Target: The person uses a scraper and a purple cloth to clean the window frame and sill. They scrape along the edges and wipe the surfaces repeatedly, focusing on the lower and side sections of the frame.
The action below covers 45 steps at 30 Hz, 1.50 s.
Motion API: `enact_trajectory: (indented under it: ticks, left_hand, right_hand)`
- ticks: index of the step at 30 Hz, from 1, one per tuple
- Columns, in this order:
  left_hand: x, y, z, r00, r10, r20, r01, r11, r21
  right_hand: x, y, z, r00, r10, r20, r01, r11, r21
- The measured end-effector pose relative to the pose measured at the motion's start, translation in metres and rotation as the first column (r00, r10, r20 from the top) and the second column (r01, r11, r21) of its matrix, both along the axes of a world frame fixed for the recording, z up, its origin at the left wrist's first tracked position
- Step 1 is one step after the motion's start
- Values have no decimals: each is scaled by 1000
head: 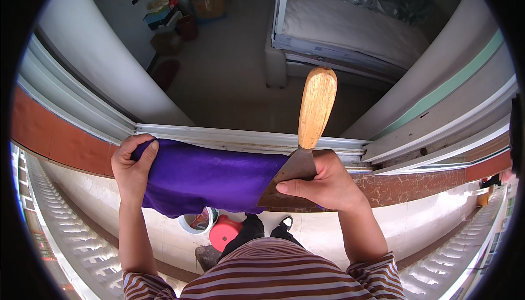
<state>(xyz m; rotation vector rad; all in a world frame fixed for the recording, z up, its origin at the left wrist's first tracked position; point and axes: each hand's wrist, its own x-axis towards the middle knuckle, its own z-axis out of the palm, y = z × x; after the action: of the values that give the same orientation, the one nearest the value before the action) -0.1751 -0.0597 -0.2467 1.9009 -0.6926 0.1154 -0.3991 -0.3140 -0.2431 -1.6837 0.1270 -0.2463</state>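
Note:
A purple cloth (213,177) is stretched between my two hands, just in front of the white sliding-window track (246,140). My left hand (133,164) pinches its left end between thumb and fingers. At the cloth's right end, my right hand (328,183) grips a putty knife (318,107) by its wide metal blade, thumb on top. The wooden handle points up and away from me. The blade lies over the cloth's right edge; whether the fingers beneath also hold cloth is hidden.
Below me are a white bucket (196,222) with things inside and a red plastic stool (225,232). A white balustrade (78,222) curves behind on both sides. Beyond the window are a bed (344,29) and cardboard boxes (208,5). A reddish stone ledge (410,185) runs right.

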Motion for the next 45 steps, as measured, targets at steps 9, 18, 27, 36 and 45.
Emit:
enact_trajectory:
  ticks: [9,18,27,36,45]
  left_hand:
    - [-46,-124,-35,869,-293,399,83,881,466]
    - [-84,-163,-48,735,-620,274,433,740,515]
    - [-99,-178,-78,669,-700,252,468,659,589]
    - [-112,-200,-78,661,-701,267,492,673,552]
    - [-133,-256,-94,600,-681,420,475,726,498]
  right_hand:
    - [-43,-54,16,707,-677,-207,223,490,-843]
    - [-66,-51,-10,675,-644,361,701,406,-586]
    - [-67,-61,-63,748,-635,191,575,478,-664]
    - [-59,-84,-66,760,-650,-7,499,591,-634]
    - [-61,-54,-22,756,-640,137,607,607,-513]
